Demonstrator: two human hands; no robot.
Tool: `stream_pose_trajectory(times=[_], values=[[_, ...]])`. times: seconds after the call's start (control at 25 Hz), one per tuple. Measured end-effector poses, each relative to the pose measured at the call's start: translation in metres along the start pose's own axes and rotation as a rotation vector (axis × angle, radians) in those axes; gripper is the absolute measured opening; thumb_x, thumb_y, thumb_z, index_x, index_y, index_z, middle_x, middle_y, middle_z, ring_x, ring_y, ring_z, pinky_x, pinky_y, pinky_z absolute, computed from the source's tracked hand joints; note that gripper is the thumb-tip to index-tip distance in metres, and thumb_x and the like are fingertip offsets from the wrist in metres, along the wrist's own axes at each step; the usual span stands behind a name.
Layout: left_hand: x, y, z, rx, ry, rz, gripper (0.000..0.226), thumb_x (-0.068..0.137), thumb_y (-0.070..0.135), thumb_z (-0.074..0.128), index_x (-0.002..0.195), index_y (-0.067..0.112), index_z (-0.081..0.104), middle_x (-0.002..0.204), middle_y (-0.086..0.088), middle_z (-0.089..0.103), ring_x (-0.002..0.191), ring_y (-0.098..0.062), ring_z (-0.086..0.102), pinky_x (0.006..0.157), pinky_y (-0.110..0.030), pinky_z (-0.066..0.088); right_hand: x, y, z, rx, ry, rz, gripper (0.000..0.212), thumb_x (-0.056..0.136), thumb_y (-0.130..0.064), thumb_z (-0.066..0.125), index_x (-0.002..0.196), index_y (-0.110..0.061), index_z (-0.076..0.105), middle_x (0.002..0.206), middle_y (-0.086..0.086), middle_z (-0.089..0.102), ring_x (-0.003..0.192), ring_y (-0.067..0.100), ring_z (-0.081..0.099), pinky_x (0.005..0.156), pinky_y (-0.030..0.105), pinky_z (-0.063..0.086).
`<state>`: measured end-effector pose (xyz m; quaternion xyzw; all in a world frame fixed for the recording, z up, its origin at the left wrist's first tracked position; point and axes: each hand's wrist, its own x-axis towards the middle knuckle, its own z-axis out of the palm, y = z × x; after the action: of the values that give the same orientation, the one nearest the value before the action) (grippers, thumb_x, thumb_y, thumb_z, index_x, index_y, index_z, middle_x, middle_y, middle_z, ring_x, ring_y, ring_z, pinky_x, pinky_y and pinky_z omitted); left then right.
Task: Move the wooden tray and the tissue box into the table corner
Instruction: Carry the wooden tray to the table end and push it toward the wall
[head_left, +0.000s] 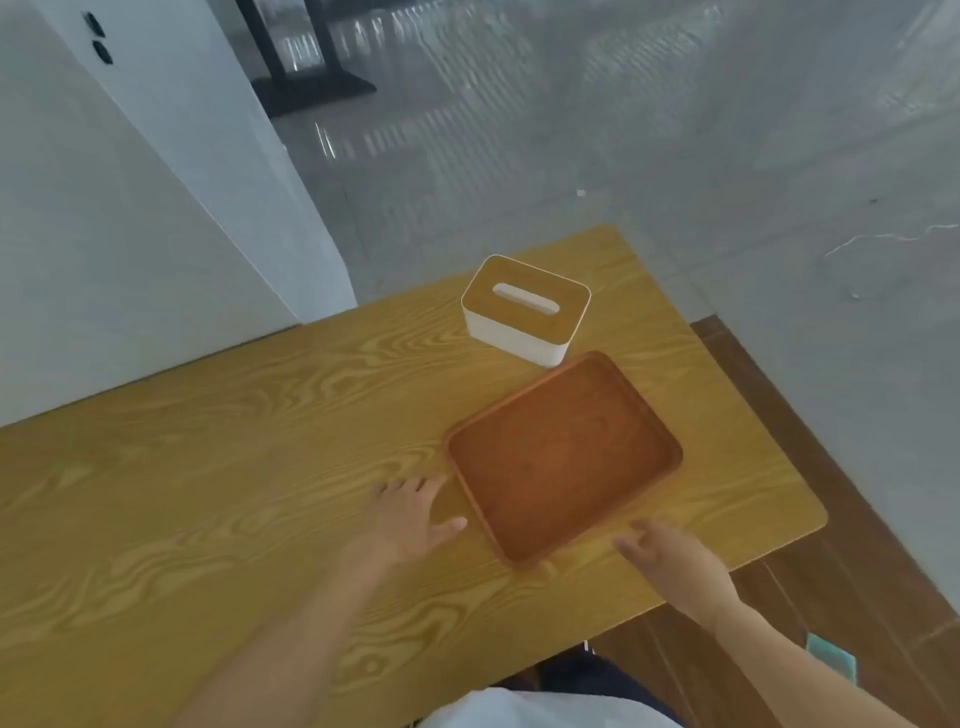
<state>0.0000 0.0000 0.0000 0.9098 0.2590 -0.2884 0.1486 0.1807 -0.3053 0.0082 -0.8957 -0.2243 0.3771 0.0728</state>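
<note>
A reddish-brown wooden tray (563, 457) lies flat and empty on the light wood table (234, 467), near the table's right end. Just beyond it stands a white tissue box (524, 310) with a wooden lid and a slot, close to the far right corner. My left hand (410, 517) rests on the table by the tray's near-left edge, fingers spread, apparently just short of the rim. Hovering at the tray's near-right corner is my right hand (670, 564), fingers loosely curled and holding nothing.
A white wall (104, 234) runs along the table's far left side. Grey floor (675, 130) lies beyond the table, and dark wood flooring (857, 545) lies to its right. The table's right edge is a short way past the tray.
</note>
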Motion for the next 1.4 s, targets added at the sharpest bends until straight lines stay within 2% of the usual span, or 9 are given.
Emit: stream_pose_trajectory(times=[0.2,0.32,0.44,0.56,0.72,0.88,0.96,1.16,1.4], values=[[0.036,0.027,-0.006,-0.418,0.066,-0.294,0.098,0.082,0.076,0.054,0.158,0.026,0.017,0.16,-0.007,0.036,0.141,-0.029,0.041,0.11,-0.049,0.039,0.042,0.008,-0.012,0.479,-0.004,0.224,0.074,0.087,-0.064,0.061,0.141,-0.015,0.044,0.12,0.008,0.067,0.103,0.025,0.065,0.083,0.04,0.055],[0.046,0.035,-0.008,-0.627,0.163,-0.348,0.085,0.085,0.053,0.069,0.154,0.024,0.028,0.15,-0.002,0.05,0.131,-0.026,0.052,0.103,-0.045,0.046,0.058,0.002,-0.02,0.672,0.025,0.341,0.069,0.085,-0.058,0.07,0.13,-0.009,0.048,0.104,0.008,0.071,0.089,0.024,0.07,0.072,0.04,0.059],[0.049,0.049,0.001,-0.706,0.228,-0.383,0.076,0.088,0.03,0.072,0.152,0.022,0.031,0.146,-0.004,0.053,0.126,-0.027,0.056,0.099,-0.04,0.048,0.077,0.008,-0.024,0.805,0.061,0.434,0.057,0.086,-0.042,0.076,0.123,-0.005,0.052,0.094,0.009,0.074,0.079,0.022,0.073,0.059,0.035,0.057],[0.049,0.051,0.006,-0.814,0.302,-0.406,0.072,0.09,0.016,0.07,0.151,0.022,0.033,0.148,-0.004,0.05,0.129,-0.026,0.052,0.099,-0.031,0.04,0.087,0.011,-0.025,0.846,0.049,0.444,0.044,0.087,-0.018,0.077,0.122,0.0,0.056,0.094,0.015,0.074,0.078,0.026,0.074,0.062,0.038,0.059],[0.037,0.047,0.008,-0.951,0.286,-0.425,0.077,0.091,0.007,0.069,0.154,0.024,0.029,0.144,-0.006,0.053,0.124,-0.028,0.055,0.101,-0.037,0.045,0.077,0.012,-0.024,0.994,0.016,0.393,0.046,0.086,-0.004,0.075,0.125,-0.004,0.05,0.109,0.018,0.069,0.083,0.028,0.075,0.069,0.041,0.061],[0.009,0.034,0.003,-1.126,0.341,-0.443,0.07,0.09,0.0,0.067,0.147,0.028,0.036,0.105,-0.01,0.067,0.091,-0.031,0.069,0.085,-0.049,0.058,0.057,0.005,-0.037,1.115,-0.067,0.293,0.057,0.08,0.007,0.077,0.124,-0.011,0.047,0.107,0.019,0.071,0.082,0.03,0.077,0.067,0.04,0.061],[-0.012,0.026,-0.002,-1.23,0.398,-0.438,0.068,0.091,-0.002,0.064,0.144,0.032,0.038,0.096,-0.006,0.066,0.086,-0.031,0.071,0.077,-0.048,0.061,0.048,-0.004,-0.045,1.091,-0.119,0.215,0.056,0.079,0.007,0.079,0.122,-0.013,0.048,0.105,0.019,0.073,0.082,0.03,0.077,0.068,0.041,0.061],[-0.068,0.003,-0.004,-1.413,0.509,-0.47,0.065,0.093,-0.002,0.062,0.138,0.039,0.04,0.114,-0.012,0.056,0.091,-0.026,0.068,0.06,-0.033,0.061,0.035,-0.032,-0.055,0.992,-0.238,0.009,0.055,0.078,-0.004,0.083,0.121,-0.019,0.053,0.098,0.012,0.079,0.087,0.029,0.076,0.074,0.041,0.058],[-0.132,-0.024,0.016,-1.53,0.681,-0.591,0.063,0.093,0.0,0.063,0.137,0.04,0.043,0.112,-0.013,0.058,0.094,-0.023,0.068,0.065,-0.035,0.062,0.028,-0.085,-0.044,0.855,-0.308,-0.162,0.055,0.075,-0.013,0.088,0.118,-0.021,0.054,0.092,0.008,0.08,0.084,0.024,0.077,0.072,0.038,0.059]])
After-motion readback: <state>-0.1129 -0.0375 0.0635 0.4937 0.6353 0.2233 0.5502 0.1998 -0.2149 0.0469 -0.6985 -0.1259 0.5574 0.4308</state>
